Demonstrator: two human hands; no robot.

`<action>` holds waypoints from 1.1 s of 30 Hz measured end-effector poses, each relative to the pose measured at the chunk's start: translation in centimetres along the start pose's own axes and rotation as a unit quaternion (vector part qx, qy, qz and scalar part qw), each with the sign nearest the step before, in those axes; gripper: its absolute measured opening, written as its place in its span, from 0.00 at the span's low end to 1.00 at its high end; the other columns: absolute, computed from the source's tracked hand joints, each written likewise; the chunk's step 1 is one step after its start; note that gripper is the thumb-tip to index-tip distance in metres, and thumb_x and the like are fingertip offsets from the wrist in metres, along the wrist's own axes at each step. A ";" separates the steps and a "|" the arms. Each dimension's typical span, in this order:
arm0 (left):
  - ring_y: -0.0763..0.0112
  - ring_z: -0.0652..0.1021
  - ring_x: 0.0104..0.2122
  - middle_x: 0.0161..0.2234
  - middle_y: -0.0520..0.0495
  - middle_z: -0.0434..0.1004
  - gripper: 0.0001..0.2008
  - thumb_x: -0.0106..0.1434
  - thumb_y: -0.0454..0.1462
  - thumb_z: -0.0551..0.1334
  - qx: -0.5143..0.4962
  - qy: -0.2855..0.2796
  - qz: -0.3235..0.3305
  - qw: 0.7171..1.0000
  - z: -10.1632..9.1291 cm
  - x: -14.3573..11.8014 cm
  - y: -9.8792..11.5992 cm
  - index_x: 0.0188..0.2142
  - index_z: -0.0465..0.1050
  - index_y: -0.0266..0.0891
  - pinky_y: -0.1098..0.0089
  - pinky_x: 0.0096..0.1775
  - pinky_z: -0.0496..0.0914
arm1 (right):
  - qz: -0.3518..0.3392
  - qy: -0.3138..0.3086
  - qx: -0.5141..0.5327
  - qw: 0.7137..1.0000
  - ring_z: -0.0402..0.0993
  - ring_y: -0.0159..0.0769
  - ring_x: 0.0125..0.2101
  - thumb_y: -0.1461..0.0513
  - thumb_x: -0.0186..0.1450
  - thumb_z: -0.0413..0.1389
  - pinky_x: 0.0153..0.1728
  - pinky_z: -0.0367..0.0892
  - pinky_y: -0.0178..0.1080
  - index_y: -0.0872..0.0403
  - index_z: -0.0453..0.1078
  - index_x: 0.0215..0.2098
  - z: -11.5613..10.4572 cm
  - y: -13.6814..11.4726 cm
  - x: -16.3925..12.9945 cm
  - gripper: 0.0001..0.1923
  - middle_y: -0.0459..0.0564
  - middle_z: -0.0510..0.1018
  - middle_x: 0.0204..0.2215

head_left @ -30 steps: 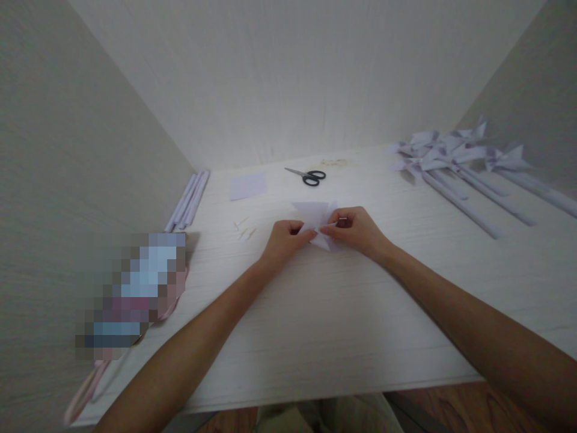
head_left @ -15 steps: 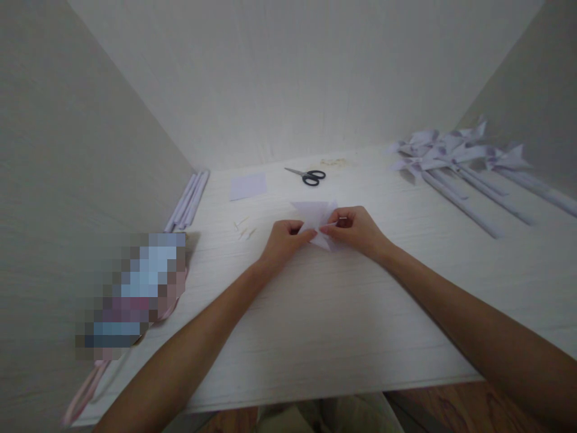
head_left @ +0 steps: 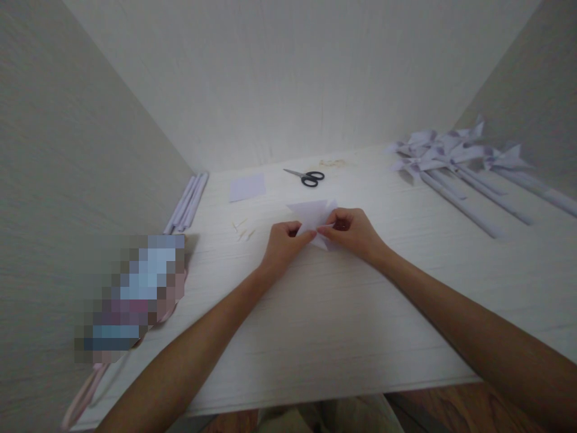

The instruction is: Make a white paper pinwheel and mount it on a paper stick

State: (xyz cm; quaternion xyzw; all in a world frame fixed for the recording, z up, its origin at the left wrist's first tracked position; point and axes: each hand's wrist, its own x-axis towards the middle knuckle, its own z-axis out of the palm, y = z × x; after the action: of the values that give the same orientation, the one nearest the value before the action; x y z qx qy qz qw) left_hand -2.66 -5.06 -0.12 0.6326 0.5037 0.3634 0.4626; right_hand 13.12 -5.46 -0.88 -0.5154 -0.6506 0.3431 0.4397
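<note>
A white paper pinwheel (head_left: 310, 209) with pointed, bent corners is between my hands, above the middle of the table. My left hand (head_left: 285, 243) grips its left side, thumb pressed near the centre. From the right, my right hand (head_left: 356, 231) pinches the paper close to the same spot, thumb and forefinger together. The fingers cover part of the folds, so whether a pin sits at the centre cannot be told. Left of my left hand lie several small pale sticks (head_left: 243, 231) on the tabletop.
Black-handled scissors (head_left: 311, 178) lie beyond the hands, a square paper sheet (head_left: 247, 187) to their left. Behind the scissors are thin yellowish bands (head_left: 332, 163). Rolled paper sticks (head_left: 189, 201) rest by the left wall, finished-looking pinwheels (head_left: 451, 157) at right. A blurred-out object (head_left: 139, 294) lies at left.
The fingertips and thumbs have shifted slightly at the pinwheel's centre, and its upper flap has turned a little leftward. Both hands keep their hold.
</note>
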 end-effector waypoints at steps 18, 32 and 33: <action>0.77 0.66 0.20 0.18 0.54 0.66 0.07 0.43 0.36 0.59 0.042 -0.228 -0.024 0.972 -1.3 0.6 1.0 0.22 0.72 0.33 0.74 0.25 0.60 | 0.116 -0.230 0.240 0.936 0.70 0.29 0.22 0.65 0.45 0.62 0.24 0.63 0.32 0.54 0.63 0.34 -3.0 -0.3 0.4 0.18 0.44 0.75 0.23; 0.78 0.63 0.17 0.15 0.55 0.63 0.05 0.43 0.35 0.60 0.063 -0.317 -0.001 0.946 -0.7 0.1 1.1 0.18 0.72 0.35 0.75 0.21 0.56 | 0.073 -0.302 0.072 0.948 0.67 0.28 0.20 0.64 0.44 0.60 0.19 0.61 0.30 0.56 0.67 0.26 -2.1 -1.8 -0.5 0.10 0.43 0.73 0.21; 0.77 0.63 0.17 0.15 0.55 0.63 0.05 0.43 0.35 0.60 0.060 -0.312 -0.003 0.948 -0.8 0.1 1.2 0.18 0.72 0.35 0.75 0.21 0.56 | 0.074 -0.298 0.074 0.949 0.67 0.28 0.20 0.64 0.44 0.61 0.19 0.61 0.30 0.57 0.67 0.26 -2.0 -1.7 -0.4 0.11 0.43 0.73 0.21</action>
State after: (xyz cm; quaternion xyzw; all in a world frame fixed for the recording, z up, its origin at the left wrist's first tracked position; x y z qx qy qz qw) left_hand -2.98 -4.88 1.25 0.7396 0.3565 0.1156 0.5591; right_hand 14.43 -6.30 1.33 -0.4027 -0.6849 0.5596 0.2359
